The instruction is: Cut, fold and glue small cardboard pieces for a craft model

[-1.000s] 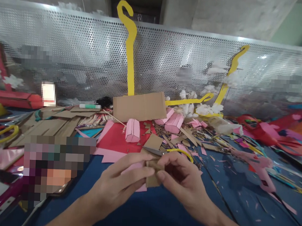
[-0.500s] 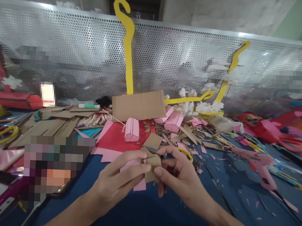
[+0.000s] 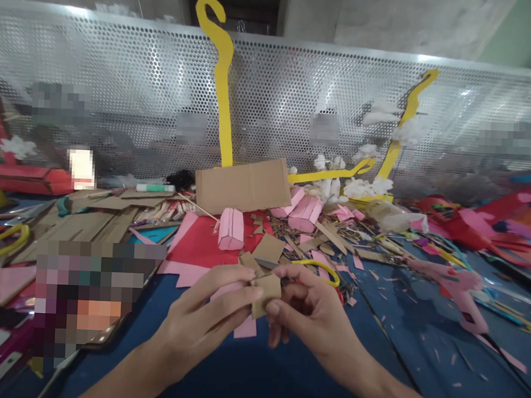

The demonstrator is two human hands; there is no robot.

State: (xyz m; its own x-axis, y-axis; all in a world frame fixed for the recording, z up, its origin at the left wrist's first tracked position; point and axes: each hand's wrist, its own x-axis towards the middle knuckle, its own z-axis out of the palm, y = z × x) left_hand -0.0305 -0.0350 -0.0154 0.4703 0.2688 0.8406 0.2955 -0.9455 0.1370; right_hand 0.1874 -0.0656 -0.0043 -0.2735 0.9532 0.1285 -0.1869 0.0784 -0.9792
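Observation:
A small piece of brown cardboard (image 3: 268,290) is held up between both hands over the blue table. My left hand (image 3: 212,314) pinches its left edge, fingers closed on it. On its right edge, my right hand (image 3: 307,315) grips with thumb and fingertips. Just beyond lie another square of cardboard (image 3: 268,247) and scissors with yellow handles (image 3: 319,266), their blade partly behind the held piece. Pink paper (image 3: 246,327) lies under my left hand. A small pink paper box (image 3: 231,229) with dark edges rests on a red sheet (image 3: 211,243).
A long cardboard piece (image 3: 244,185) with a yellow hook shape (image 3: 223,97) stands at the back against a perforated metal panel (image 3: 279,76). To the right lies a pink glue gun (image 3: 453,286) with a cord. Cardboard strips (image 3: 92,229) are piled at left, and scraps litter the middle.
The cardboard between my hands has turned slightly, and my right fingers have shifted a little left. More of the yellow scissor handles now shows. The view has moved slightly.

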